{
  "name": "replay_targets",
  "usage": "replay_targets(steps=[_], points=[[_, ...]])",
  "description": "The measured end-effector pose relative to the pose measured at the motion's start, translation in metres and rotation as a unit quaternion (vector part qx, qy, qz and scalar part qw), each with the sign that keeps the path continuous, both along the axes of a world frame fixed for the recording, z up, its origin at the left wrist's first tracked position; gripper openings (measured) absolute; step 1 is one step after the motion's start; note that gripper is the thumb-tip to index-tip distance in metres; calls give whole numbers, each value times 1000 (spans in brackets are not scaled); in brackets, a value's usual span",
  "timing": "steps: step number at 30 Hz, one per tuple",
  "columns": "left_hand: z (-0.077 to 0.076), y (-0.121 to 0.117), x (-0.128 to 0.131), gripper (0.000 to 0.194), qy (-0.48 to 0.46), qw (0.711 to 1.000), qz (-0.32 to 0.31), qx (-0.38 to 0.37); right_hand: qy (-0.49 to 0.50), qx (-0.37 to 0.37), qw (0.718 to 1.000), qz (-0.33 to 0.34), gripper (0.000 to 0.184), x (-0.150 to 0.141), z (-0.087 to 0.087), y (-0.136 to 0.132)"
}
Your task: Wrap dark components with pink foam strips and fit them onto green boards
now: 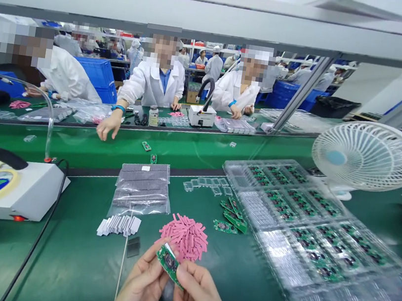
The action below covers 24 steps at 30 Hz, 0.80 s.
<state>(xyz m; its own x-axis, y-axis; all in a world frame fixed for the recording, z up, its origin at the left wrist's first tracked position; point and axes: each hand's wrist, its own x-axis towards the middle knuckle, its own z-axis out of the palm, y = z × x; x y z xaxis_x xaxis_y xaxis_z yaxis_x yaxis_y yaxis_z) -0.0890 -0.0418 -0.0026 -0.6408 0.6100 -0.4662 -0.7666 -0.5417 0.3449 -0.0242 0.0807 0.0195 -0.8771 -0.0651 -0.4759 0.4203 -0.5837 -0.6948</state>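
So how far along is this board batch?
Looks done: rows of green circuit boards sit in the clear tray. In hand: one board, held by the left hand and right hand. Left: a few loose boards and a pile of pink strips on the green belt.

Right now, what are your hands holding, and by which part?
A small green circuit board, pinched by its edges between the left hand and the right hand.
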Motion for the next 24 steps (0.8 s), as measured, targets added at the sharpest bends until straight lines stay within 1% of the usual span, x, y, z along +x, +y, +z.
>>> replay_targets(steps=[3, 7, 10, 13, 17, 20, 21, 22, 23, 24], points=[[-5, 0, 2, 38, 21, 1000, -4, -4, 1, -15, 1000, -21, 55, 3, -2, -1], [-9, 2, 6, 44, 49, 999, 3, -18, 7, -23, 998, -52, 56, 4, -7, -6], [-9, 3, 9, 44, 60, 997, 23, -45, 13, -31, 996, -78, 59, 4, -12, -12], [-8, 4, 11, 42, 75, 993, 48, -75, 19, -45, 994, -95, 57, 4, -17, -18], [-6, 5, 13, 45, 92, 990, 54, -89, 24, -65, 993, -94, 56, 1, -20, -21], [0, 5, 13, 45, 108, 984, 87, -115, 6, -74, 995, -62, 60, -1, -19, -20], [3, 5, 13, 45, 116, 982, 93, -119, -8, -56, 997, -43, 61, -1, -18, -18], [5, 4, 13, 45, 125, 980, 95, -123, -22, -19, 999, -22, 62, -1, -17, -15], [6, 3, 13, 46, 135, 978, 95, -128, -30, 40, 999, -7, 62, 0, -15, -13], [7, 2, 12, 47, 144, 975, 97, -138, -27, 117, 993, -4, 62, 1, -12, -9]])
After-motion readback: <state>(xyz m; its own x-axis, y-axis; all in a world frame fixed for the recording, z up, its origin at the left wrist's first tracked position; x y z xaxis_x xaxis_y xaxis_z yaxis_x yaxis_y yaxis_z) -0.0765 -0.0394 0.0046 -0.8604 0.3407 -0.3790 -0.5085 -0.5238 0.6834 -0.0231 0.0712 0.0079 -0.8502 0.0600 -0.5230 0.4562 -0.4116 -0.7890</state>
